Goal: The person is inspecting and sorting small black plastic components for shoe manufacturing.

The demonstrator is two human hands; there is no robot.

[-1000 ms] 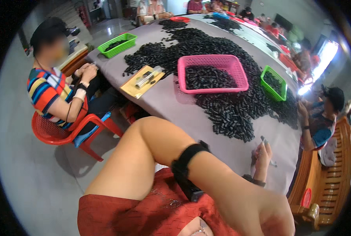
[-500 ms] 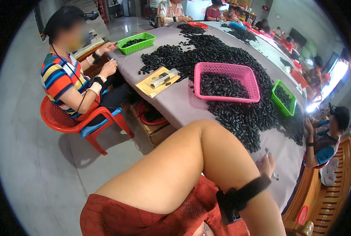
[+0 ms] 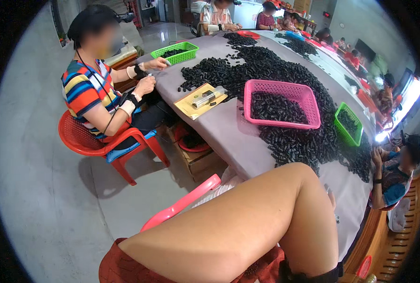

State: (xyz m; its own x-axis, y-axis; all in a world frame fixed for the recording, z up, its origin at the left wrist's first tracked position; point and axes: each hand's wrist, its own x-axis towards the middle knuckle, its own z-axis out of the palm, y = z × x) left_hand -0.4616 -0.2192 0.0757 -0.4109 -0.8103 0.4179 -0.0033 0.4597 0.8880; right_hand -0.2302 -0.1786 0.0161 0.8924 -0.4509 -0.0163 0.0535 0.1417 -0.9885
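My bare left arm (image 3: 228, 221) is bent across the lower part of the view, its elbow pointing toward the table. The forearm runs down to the lower edge, where a black strap (image 3: 313, 277) shows; my left hand is beyond the picture. Just past that forearm, only a sliver of my right hand (image 3: 331, 196) shows by the table's near side, its fingers hidden. A tiny greyish piece (image 3: 337, 219) lies close to it. Further in, a big heap of short black pieces (image 3: 285, 146) covers the cloth around a pink basket (image 3: 282, 123) holding more of them.
Green baskets stand at the right (image 3: 349, 123) and far left (image 3: 177, 55). A yellow envelope (image 3: 191, 106) with a clear tube (image 3: 205, 99) lies on the grey tablecloth (image 3: 228, 141). A co-worker sits left on a red chair (image 3: 85, 137); another sits right. A pink armrest (image 3: 181, 200) is beside me.
My left elbow has moved right and lower in view, and now covers most of my right hand. The pink armrest has come into sight. The whole scene has shifted slightly to the right.
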